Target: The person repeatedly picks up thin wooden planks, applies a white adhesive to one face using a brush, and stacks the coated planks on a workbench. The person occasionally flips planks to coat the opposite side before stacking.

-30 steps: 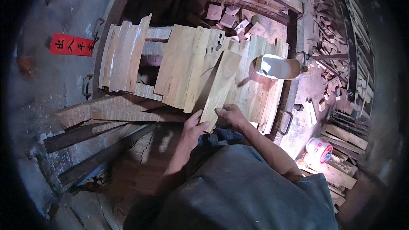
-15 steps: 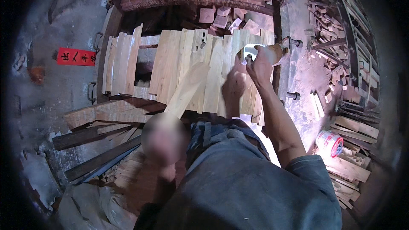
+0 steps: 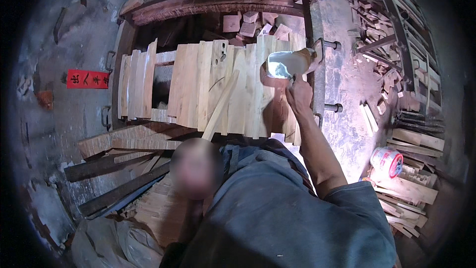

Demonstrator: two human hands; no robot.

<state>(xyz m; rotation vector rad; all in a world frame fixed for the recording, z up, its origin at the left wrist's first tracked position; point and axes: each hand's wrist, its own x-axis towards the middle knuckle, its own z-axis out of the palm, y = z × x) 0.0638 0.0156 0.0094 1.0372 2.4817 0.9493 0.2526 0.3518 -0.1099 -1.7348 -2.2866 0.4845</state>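
**Boards laid across a frame, a pale curved piece in the right hand**

A dark wooden frame (image 3: 218,0) with a heavy curved beam at its far end takes up the middle of the view; it seems to serve as a bed, since a row of pale wooden boards (image 3: 198,89) lies side by side across it, edges touching, bridging a dark gap below. One narrow strip (image 3: 220,104) lies slanted over them. Darker planks (image 3: 124,144) fan out on the floor at the near left, and loose offcuts (image 3: 253,22) sit heaped behind the boards.

The right hand (image 3: 299,94) reaches to the right end of the row and closes around the lower edge of a pale curved piece (image 3: 290,63), thumb and fingers wrapped on it, so that it stands above the boards beside a bolt (image 3: 333,107) of the frame. The left hand (image 3: 196,168) is blurred at the near edge of the boards; whether it holds the strip or is open I cannot tell.

On the grey floor at the left lies a red rectangular label (image 3: 88,79) with dark characters. At the right, among stacked slats (image 3: 411,188), a small round tub (image 3: 387,161) with red and white printing lies on its side
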